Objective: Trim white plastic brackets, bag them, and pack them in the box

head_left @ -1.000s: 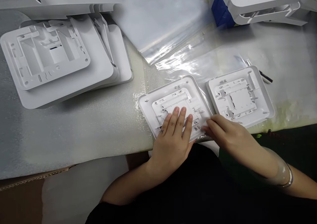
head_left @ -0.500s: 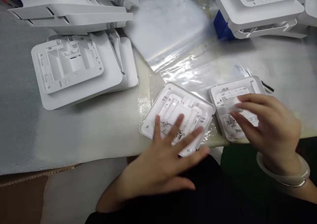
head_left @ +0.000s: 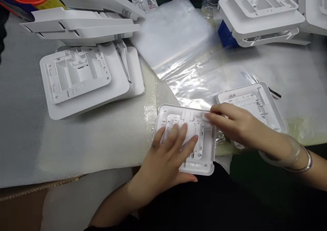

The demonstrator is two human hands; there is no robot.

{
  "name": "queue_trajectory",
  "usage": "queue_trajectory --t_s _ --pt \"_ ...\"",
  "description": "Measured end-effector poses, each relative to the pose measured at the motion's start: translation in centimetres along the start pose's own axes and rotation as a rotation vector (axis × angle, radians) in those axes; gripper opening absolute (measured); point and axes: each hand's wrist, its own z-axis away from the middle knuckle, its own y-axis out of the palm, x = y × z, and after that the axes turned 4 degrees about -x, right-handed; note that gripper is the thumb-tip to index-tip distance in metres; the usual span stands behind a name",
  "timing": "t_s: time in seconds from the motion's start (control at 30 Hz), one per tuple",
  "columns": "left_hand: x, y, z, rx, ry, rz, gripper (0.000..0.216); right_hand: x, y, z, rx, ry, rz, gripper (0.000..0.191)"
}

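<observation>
A white square plastic cover lies inner side up at the table's near edge, its lower part overhanging. My left hand grips it: the fingers rest spread on its ribbed inside and the thumb is at its lower rim. Between thumb and fingertips, my right hand pinches a small white plastic piece at the cover's upper right corner. The piece is mostly hidden by the fingers. Beyond the right hand, a second white cover sits on the table, partly covered by the hand and forearm.
Stacked white housings stand at the left, with long white parts behind them. Clear plastic bags spread across the middle. More white housings rest on a blue bin at the back right. A dark pen-like stick lies nearby.
My right hand has moved left from the second cover to the first, carrying the small piece. The first cover has turned and shifted towards me, and my left hand has settled on it.
</observation>
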Motion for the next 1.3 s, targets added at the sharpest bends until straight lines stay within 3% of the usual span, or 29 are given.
queue_trajectory --t_s 0.07,0.23,0.37,0.43,0.53,0.7,0.83,0.93,1.1,1.17,1.23,1.3 --pt "1.1 0.3 -0.6 0.050 0.078 0.084 0.098 0.2 0.7 -0.8 0.097 -0.047 -0.008 0.021" --pt "2.1 1.3 -1.1 0.114 0.046 0.202 0.093 0.3 1.0 -1.4 0.215 0.106 -0.080 0.021" --pt "1.7 1.3 -1.0 0.117 0.040 0.225 0.093 -0.3 -0.5 -1.2 0.311 -0.043 -0.037 0.029" --pt "1.7 1.2 -1.0 0.121 0.035 0.237 0.093 -0.4 -0.7 -1.4 0.296 -0.052 -0.060 0.028" --pt "1.6 1.1 -1.1 0.118 0.003 0.255 0.092 -0.1 0.0 -1.9 0.278 0.052 -0.100 0.024" --pt "1.4 1.2 -1.2 0.108 -0.010 0.269 0.092 0.2 0.5 -2.5 0.381 0.102 -0.031 0.023" --pt "1.3 1.3 -1.2 0.094 -0.008 0.268 0.091 -0.1 0.2 -2.4 0.299 0.049 0.009 0.024" --pt "1.3 1.3 -1.2 0.092 -0.006 0.268 0.090 -0.3 0.0 -2.1 0.331 -0.063 0.054 0.030" --pt "1.3 1.4 -1.2 0.084 -0.018 0.272 0.093 -0.1 0.4 -2.4 0.323 0.036 -0.041 0.024" --pt "1.2 1.4 -1.1 0.077 -0.020 0.267 0.091 -0.2 0.5 -2.6 0.321 -0.007 -0.016 0.027" --pt "0.9 1.5 -1.1 0.066 -0.025 0.259 0.090 -0.5 -0.1 -2.6 0.352 -0.102 0.020 0.029" --pt "0.5 1.7 -0.9 0.049 -0.055 0.243 0.091 -0.6 -1.3 -2.4 0.287 -0.109 0.031 0.024"
